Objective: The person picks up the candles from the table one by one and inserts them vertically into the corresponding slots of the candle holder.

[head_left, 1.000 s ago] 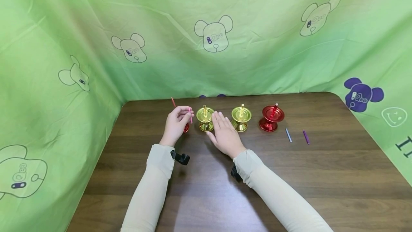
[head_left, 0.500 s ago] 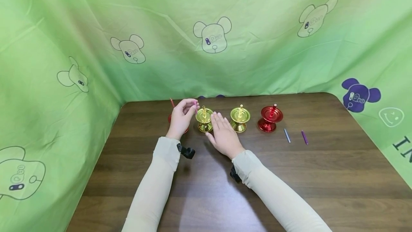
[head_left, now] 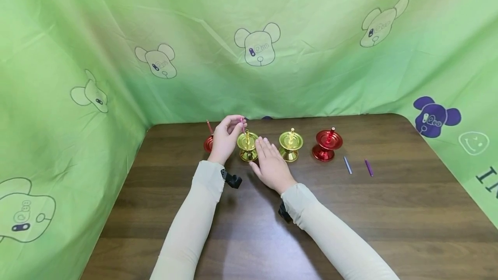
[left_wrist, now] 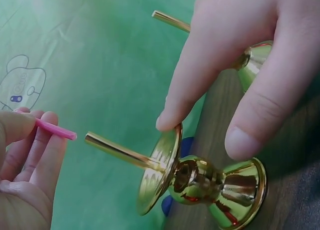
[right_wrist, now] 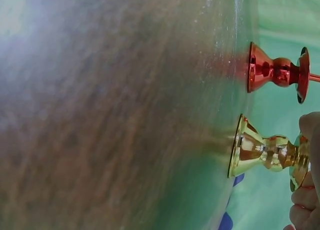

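My left hand pinches a thin pink stick between thumb and fingers, above the left gold candle holder. In the left wrist view, the stick's lower end is a short gap from the tip of the holder's upright tube. My right hand lies with straight fingers beside this holder; a fingertip touches the rim of its dish. Behind the left hand, a red candle holder with a red stick in it is partly hidden.
A second gold candle holder and a red one stand to the right in the row. Farther right, a blue stick and a purple stick lie on the wooden table. A green cloth hangs behind.
My left hand has moved right and slightly away from me, carrying the pink stick from beside the red holder to above the left gold holder's tube. My right hand has stayed in place.
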`<state>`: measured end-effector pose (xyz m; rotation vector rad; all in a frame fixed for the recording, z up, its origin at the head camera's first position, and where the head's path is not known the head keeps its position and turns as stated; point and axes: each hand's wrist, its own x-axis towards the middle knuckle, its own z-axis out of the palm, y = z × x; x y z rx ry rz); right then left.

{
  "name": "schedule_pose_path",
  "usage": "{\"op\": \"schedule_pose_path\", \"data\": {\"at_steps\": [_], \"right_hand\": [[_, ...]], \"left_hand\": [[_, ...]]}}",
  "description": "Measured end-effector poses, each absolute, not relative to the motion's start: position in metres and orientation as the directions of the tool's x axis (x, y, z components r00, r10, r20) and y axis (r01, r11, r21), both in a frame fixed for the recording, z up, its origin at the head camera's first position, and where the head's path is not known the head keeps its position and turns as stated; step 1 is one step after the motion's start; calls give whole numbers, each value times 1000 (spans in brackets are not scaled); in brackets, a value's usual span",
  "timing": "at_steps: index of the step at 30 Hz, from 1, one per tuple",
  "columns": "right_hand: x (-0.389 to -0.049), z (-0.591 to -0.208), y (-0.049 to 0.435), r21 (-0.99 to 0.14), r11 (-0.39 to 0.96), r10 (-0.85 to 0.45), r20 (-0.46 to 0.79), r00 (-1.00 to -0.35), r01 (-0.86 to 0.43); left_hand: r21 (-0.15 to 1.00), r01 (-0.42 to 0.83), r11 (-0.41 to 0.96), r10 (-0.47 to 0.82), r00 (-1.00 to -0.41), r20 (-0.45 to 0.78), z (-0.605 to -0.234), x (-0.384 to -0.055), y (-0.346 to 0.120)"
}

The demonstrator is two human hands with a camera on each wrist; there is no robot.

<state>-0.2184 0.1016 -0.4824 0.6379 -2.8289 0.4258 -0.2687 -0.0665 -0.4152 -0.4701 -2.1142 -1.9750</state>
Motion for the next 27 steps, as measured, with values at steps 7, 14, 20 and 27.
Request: {"op": "schedule_pose_path", "data": {"at_steps": [7,14,20,27], "right_hand": [[-216,-485,102,-231,860,-392,274,-878,-456],[-217,-483,103,-216,864,-390,285,-876,-455],[-217,-483,102,-218,859,-394,294,-871,-463],[-217,-484,102,-205,859,-401,300,-865,-469]], "left_hand": [[924,378,67,69,-925,373,-419,-272,-59],[918,388,78,27,-921,388,-421,-276,-52],[921,372,118,34,-928,371,-426,-276,-51],[918,371,143,44,-929,368,-429,-275,-52]]}}
